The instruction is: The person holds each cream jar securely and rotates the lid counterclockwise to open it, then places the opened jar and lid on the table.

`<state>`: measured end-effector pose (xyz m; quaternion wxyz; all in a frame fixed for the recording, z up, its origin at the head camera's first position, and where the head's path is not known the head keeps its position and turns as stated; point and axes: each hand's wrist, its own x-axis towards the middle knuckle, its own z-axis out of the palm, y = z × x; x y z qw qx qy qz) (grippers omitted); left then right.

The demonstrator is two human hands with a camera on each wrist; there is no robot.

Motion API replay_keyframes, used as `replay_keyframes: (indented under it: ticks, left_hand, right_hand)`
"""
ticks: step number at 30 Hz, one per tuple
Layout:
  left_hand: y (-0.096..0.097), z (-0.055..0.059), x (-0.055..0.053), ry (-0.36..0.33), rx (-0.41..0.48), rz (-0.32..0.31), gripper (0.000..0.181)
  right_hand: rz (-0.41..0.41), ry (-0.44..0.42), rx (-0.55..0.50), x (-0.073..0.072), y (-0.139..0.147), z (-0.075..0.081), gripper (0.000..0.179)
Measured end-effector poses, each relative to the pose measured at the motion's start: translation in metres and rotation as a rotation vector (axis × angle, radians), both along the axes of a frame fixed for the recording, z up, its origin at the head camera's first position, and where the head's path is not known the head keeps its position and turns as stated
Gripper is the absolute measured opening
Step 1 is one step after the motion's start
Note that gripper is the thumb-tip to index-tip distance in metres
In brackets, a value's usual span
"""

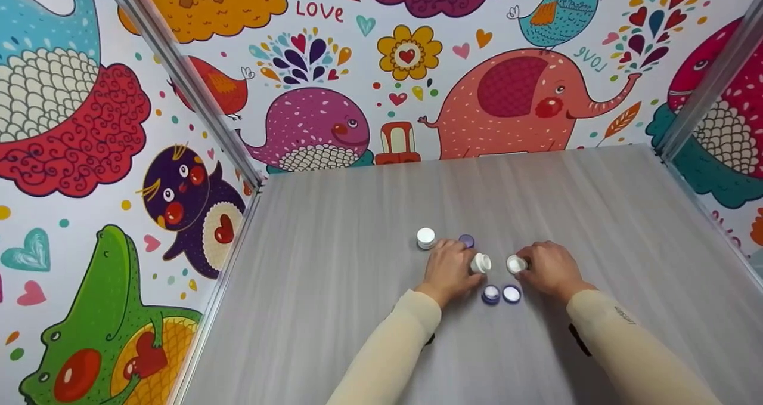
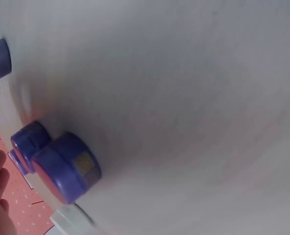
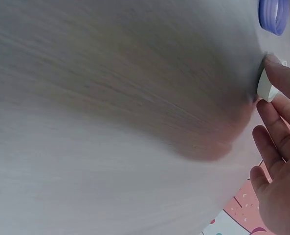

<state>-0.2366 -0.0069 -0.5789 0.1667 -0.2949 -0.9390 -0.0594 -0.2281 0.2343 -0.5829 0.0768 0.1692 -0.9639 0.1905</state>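
My left hand [image 1: 448, 269] grips a small white jar [image 1: 478, 264], tilted with its round mouth facing right. Across a short gap, my right hand [image 1: 549, 268] pinches a white screw cap [image 3: 267, 88] between thumb and fingers, its hollow side showing in the head view. Just in front of the hands sit a small purple jar [image 1: 490, 295] and a purple lid [image 1: 511, 294] lying hollow side up. Another purple piece [image 1: 466, 240] is behind my left fingers, partly hidden. To the left stands a white-topped jar [image 1: 425, 238].
All of this lies on a grey wood-grain table [image 1: 334, 309]. Printed cartoon panels [image 1: 411, 113] wall off the back and sides, joined by metal corner strips [image 1: 197, 89].
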Motion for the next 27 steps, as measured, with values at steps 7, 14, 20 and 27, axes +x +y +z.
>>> replay_keyframes:
  ticks: [7,14,20,27]
  left_hand:
    - [0.007,-0.001,-0.002,-0.094,-0.015,0.018,0.037]
    - [0.012,-0.001,-0.003,-0.128,-0.015,0.023,0.039]
    - [0.015,-0.004,-0.004,-0.121,-0.028,0.025,0.039]
    - [0.019,-0.007,-0.007,-0.129,-0.043,0.027,0.037]
  right_hand:
    - [0.004,0.008,0.021,-0.001,0.0,0.0,0.024]
    - [0.012,0.041,0.036,0.0,0.0,0.003,0.022]
    - [0.013,0.05,0.026,0.0,-0.001,0.003,0.023]
    - [0.016,0.058,0.015,0.0,0.0,0.001,0.022]
